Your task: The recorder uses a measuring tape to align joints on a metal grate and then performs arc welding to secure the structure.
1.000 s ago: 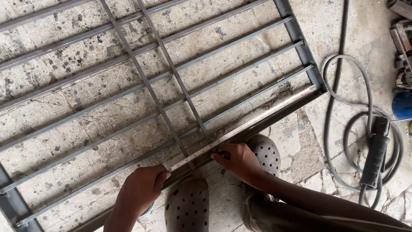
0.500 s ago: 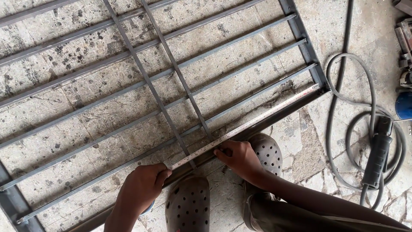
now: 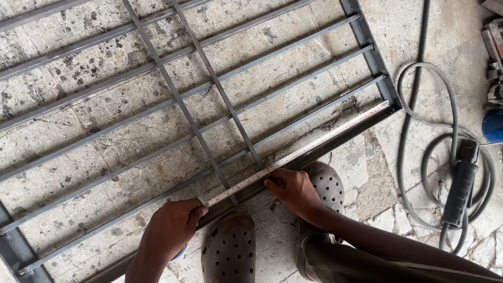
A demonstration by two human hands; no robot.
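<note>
Rough, stained concrete floor [image 3: 105, 57] fills the view, with a grey welded steel grille of long bars and 2 crossing bars [image 3: 199, 105] lying flat on it.

Fingers [image 3: 272, 182] of the right hand [image 3: 293, 191] are pressed together and pinched down on a narrow yellowish measuring tape blade [image 3: 309, 149], holding it against the grille's near frame bar [image 3: 335, 144]. It is hard to tell whether a small marker is tucked under those fingertips. The left hand [image 3: 170, 230] is curled closed just beside the tape's near end, its thumb and forefinger closing on the blade where it emerges; the tape's case is mostly hidden under the palm.

The tape's long axis runs from the left hand at lower left, through the right hand's pinch, and on up to the right, ending at the grille's far right corner [image 3: 387, 102]. It lies along the frame bar, touching it. The right hand is the nearer 1 to the free stretch of tape.

2 grey perforated clogs [image 3: 230, 251] sit just beside the hands, the right 1 touching the frame bar. Well apart at the right, a coiled grey cable [image 3: 450, 131] and a black-handled power tool [image 3: 461, 191] lie on cracked paving, clear of the tape. A blue object [image 3: 493, 126] and metal pieces sit at the right edge.
</note>
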